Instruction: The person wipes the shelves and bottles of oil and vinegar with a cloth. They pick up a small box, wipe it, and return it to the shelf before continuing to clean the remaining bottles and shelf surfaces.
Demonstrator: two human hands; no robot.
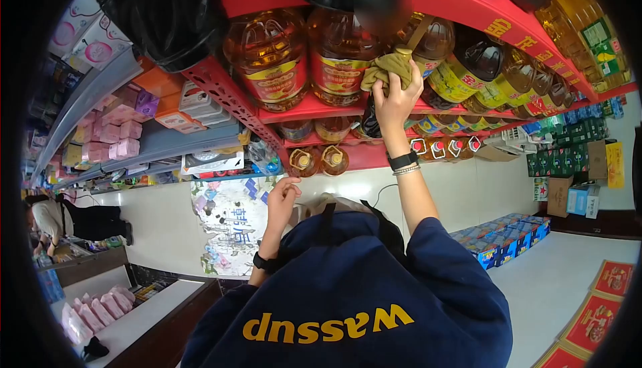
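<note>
My right hand is raised to the red shelf and grips a crumpled olive-green cloth. The cloth is bunched against the neck area of a large oil bottle with a golden strap-like handle. Just left of it stands another big oil bottle with a red and yellow label, and beside that a similar bottle. My left hand hangs lower, in front of the shelf, fingers loosely bent and holding nothing. Two oil bottles with beige caps stand on the bottom level near it.
Green-labelled bottles line the shelf to the right. Grey shelving with boxed goods runs along the left. Blue packs sit on the floor at right, and red boxes further down. A person is at the far left by a counter.
</note>
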